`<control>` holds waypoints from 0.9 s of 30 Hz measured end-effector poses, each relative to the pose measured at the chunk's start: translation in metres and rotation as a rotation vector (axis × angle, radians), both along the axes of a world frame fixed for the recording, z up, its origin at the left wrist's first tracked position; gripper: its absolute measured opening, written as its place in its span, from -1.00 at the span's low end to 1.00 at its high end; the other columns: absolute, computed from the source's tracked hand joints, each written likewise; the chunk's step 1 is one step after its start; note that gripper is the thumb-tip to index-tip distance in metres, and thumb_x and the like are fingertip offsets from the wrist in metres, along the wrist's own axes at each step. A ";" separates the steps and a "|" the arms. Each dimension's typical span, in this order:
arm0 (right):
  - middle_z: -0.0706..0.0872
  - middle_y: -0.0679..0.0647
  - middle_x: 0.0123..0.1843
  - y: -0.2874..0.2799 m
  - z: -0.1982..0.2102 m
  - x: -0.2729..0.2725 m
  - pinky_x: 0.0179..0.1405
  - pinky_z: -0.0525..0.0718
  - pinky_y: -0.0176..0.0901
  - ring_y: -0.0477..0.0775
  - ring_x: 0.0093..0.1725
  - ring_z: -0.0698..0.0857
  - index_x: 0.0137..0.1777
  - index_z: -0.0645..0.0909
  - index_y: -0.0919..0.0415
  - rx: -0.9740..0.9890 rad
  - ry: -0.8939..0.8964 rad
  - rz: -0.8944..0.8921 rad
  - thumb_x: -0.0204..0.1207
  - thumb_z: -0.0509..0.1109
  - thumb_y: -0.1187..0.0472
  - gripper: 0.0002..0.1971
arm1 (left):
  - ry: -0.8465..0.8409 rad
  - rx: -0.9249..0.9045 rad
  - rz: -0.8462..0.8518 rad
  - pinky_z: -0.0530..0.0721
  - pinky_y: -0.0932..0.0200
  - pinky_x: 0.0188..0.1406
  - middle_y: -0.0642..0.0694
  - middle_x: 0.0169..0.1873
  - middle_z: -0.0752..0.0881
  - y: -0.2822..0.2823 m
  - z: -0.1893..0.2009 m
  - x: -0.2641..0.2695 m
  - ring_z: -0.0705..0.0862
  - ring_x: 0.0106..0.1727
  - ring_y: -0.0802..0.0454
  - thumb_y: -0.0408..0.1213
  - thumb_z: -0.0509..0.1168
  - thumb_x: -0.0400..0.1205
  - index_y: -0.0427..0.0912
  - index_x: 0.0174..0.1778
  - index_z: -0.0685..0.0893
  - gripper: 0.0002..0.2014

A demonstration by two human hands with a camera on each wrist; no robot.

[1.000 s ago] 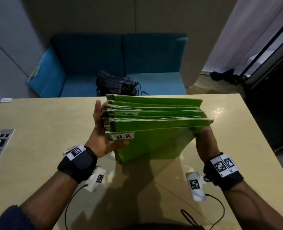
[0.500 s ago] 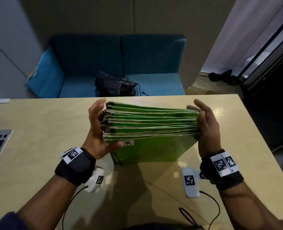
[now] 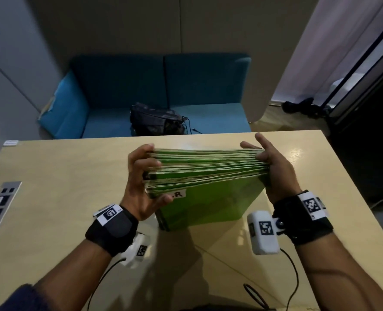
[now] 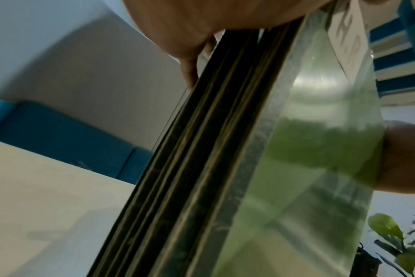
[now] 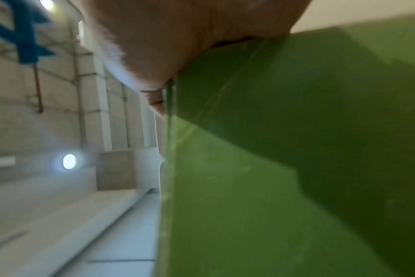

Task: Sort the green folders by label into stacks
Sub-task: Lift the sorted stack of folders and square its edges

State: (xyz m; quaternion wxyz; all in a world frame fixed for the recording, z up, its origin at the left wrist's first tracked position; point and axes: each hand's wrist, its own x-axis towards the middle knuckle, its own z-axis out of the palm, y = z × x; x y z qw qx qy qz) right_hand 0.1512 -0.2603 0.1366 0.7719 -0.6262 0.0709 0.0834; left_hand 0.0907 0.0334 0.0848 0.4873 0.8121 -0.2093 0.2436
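Folders (image 3: 206, 167) are seeming thin, floppy and slick yet hefty as a stack, with left hand (image 3: 141, 182) and right hand (image 3: 276, 173) clamping opposite ends, both grips curling onto the edges.

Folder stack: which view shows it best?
Head view: the whole folder stack is visible, held on edge between the left hand and the right hand. The left wrist view shows only its edges and front cover close up. The right wrist view shows just a blurred green cover.

Shown were one left hand (image 3: 141, 187), one right hand (image 3: 273, 173), one bundle of green folders (image 3: 208, 167), one table (image 3: 62, 176), one sofa (image 3: 208, 81), one bag (image 3: 157, 120).
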 end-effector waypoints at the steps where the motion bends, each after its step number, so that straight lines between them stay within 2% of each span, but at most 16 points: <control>1: 0.83 0.03 0.23 0.000 -0.002 0.000 0.18 0.69 0.00 0.19 0.25 0.76 0.59 0.48 0.03 0.003 -0.004 0.000 0.56 0.10 0.37 -0.41 | -0.001 0.009 0.021 0.56 -0.29 0.36 -0.56 0.41 0.29 -0.001 0.000 0.000 0.40 0.46 -0.40 0.33 0.32 0.49 -0.28 0.29 0.42 -0.25; 5: 0.78 0.08 0.31 0.006 -0.013 -0.006 0.17 0.68 -0.07 0.21 0.33 0.72 0.50 0.58 0.10 0.056 -0.045 -0.057 0.62 0.10 0.30 -0.52 | 0.106 -0.173 -0.012 0.46 -0.11 0.55 -0.48 0.67 -0.02 -0.014 -0.008 -0.006 0.22 0.68 -0.24 0.26 0.32 0.55 -0.54 0.60 -0.15 0.13; 7: 0.73 0.08 0.39 0.007 -0.021 -0.011 0.16 0.68 -0.13 0.12 0.36 0.70 0.52 0.55 0.11 0.085 -0.079 -0.085 0.67 0.18 0.05 -0.55 | 0.177 -0.256 -0.030 0.39 -0.13 0.61 -0.38 0.71 -0.10 -0.016 -0.010 -0.009 0.13 0.73 -0.19 0.25 0.34 0.54 -0.48 0.62 -0.30 0.19; 9: 0.71 0.10 0.40 0.004 -0.024 -0.015 0.21 0.69 -0.10 0.06 0.35 0.71 0.48 0.56 0.13 0.120 -0.137 -0.066 0.45 0.38 -0.35 -0.27 | 0.203 -0.294 -0.043 0.40 -0.12 0.60 -0.34 0.71 -0.03 -0.015 -0.010 -0.011 0.16 0.72 -0.19 0.26 0.36 0.52 -0.44 0.65 -0.26 0.19; 10: 0.71 0.12 0.38 0.001 -0.029 -0.016 0.25 0.69 -0.06 0.08 0.34 0.71 0.45 0.56 0.15 0.111 -0.166 -0.048 0.30 0.43 -0.48 -0.12 | 0.208 -0.316 -0.042 0.43 -0.07 0.58 -0.35 0.69 0.05 -0.013 -0.011 -0.012 0.23 0.70 -0.15 0.25 0.38 0.51 -0.44 0.65 -0.22 0.18; 11: 0.72 0.12 0.35 -0.003 -0.037 -0.018 0.28 0.68 -0.02 0.09 0.32 0.71 0.42 0.56 0.13 0.055 -0.188 -0.038 0.24 0.47 -0.48 -0.12 | 0.231 -0.347 -0.037 0.48 0.00 0.55 -0.35 0.65 0.16 -0.012 -0.014 -0.014 0.32 0.65 -0.07 0.23 0.41 0.49 -0.44 0.66 -0.18 0.18; 13: 0.76 -0.08 0.26 -0.007 -0.059 -0.023 0.32 0.65 0.02 -0.05 0.28 0.71 0.34 0.63 -0.07 -0.126 -0.226 -0.046 0.48 0.38 -0.06 -0.58 | 0.363 -0.465 -0.051 0.62 0.07 0.41 -0.26 0.48 0.47 -0.009 -0.024 -0.017 0.55 0.48 0.06 0.16 0.55 0.38 -0.47 0.63 0.02 0.19; 14: 0.77 -0.18 0.22 -0.010 -0.076 -0.024 0.35 0.64 0.05 -0.17 0.26 0.70 0.31 0.66 -0.14 -0.192 -0.238 -0.047 0.54 0.25 0.14 -0.62 | 0.491 -0.566 -0.068 0.72 0.08 0.26 -0.16 0.33 0.66 -0.009 -0.028 -0.020 0.67 0.33 0.09 0.12 0.67 0.22 -0.43 0.56 0.20 0.17; 15: 0.77 -0.24 0.20 -0.009 -0.087 -0.030 0.35 0.64 0.04 -0.31 0.23 0.69 0.32 0.67 -0.11 -0.251 -0.231 -0.046 0.57 0.22 0.14 -0.63 | 0.592 -0.662 -0.070 0.80 0.11 0.06 -0.02 0.14 0.79 -0.011 -0.037 -0.023 0.77 0.16 0.12 0.08 0.75 0.02 -0.33 0.43 0.37 0.15; 16: 0.76 -0.22 0.19 -0.007 -0.099 -0.034 0.31 0.67 -0.08 -0.44 0.17 0.67 0.36 0.64 0.07 -0.274 -0.215 -0.031 0.59 0.28 -0.10 -0.58 | 0.653 -0.743 -0.066 0.82 0.15 -0.10 0.07 -0.03 0.85 -0.013 -0.046 -0.026 0.81 0.01 0.15 0.05 0.79 -0.15 -0.23 0.31 0.46 0.13; 18: 0.68 0.05 0.17 0.002 -0.108 -0.040 0.05 0.64 -0.50 -0.59 0.05 0.64 0.40 0.50 0.43 -0.298 -0.217 -0.084 0.28 0.25 -0.64 0.11 | 0.708 -0.818 0.015 0.82 0.19 -0.18 0.13 -0.12 0.86 -0.019 -0.057 -0.030 0.82 -0.07 0.18 0.07 0.79 -0.23 -0.16 0.24 0.50 0.11; 19: 0.66 0.11 0.17 0.008 -0.110 -0.041 -0.04 0.61 -0.58 -0.59 0.02 0.65 0.40 0.48 0.46 -0.316 -0.222 -0.108 0.16 0.20 -0.72 0.23 | 0.707 -0.817 0.050 0.82 0.15 -0.12 0.13 -0.08 0.85 -0.023 -0.058 -0.029 0.81 -0.02 0.18 0.11 0.77 -0.12 -0.18 0.31 0.48 0.10; 21: 0.68 0.08 0.14 0.018 -0.104 -0.035 -0.07 0.63 -0.50 -0.45 0.01 0.69 0.35 0.52 0.31 -0.315 -0.212 -0.165 0.05 0.20 -0.77 0.20 | 0.694 -0.816 0.114 0.78 -0.04 0.08 0.11 0.07 0.80 -0.031 -0.058 -0.021 0.78 0.09 0.12 0.13 0.66 0.23 -0.17 0.46 0.40 -0.04; 23: 0.70 0.09 0.08 0.019 -0.098 -0.023 -0.01 0.65 -0.21 -0.10 0.02 0.71 0.29 0.57 0.19 -0.328 -0.136 -0.256 -0.04 0.18 -0.80 0.18 | 0.698 -0.888 0.175 0.79 -0.05 0.07 0.05 0.15 0.71 -0.042 -0.053 -0.014 0.74 0.12 0.09 0.21 0.61 0.26 0.00 0.42 0.40 -0.13; 25: 0.73 0.09 0.01 0.006 -0.091 -0.013 0.01 0.62 -0.04 0.11 0.02 0.70 0.18 0.64 0.13 -0.434 -0.063 -0.288 -0.11 0.11 -0.84 0.16 | 0.719 -0.785 0.204 0.77 -0.11 0.11 -0.06 0.26 0.63 -0.057 -0.045 -0.009 0.69 0.23 -0.03 0.42 0.48 0.24 0.16 0.31 0.40 -0.20; 27: 0.75 0.11 -0.07 -0.019 -0.081 -0.004 -0.06 0.63 0.00 0.21 -0.04 0.71 0.05 0.65 0.08 -0.585 0.022 -0.242 -0.12 0.01 -0.87 0.12 | 0.770 -0.633 0.184 0.66 -0.17 0.25 -0.10 0.34 0.56 -0.078 -0.043 -0.008 0.60 0.36 -0.18 0.36 0.25 0.52 0.24 0.29 0.39 -0.50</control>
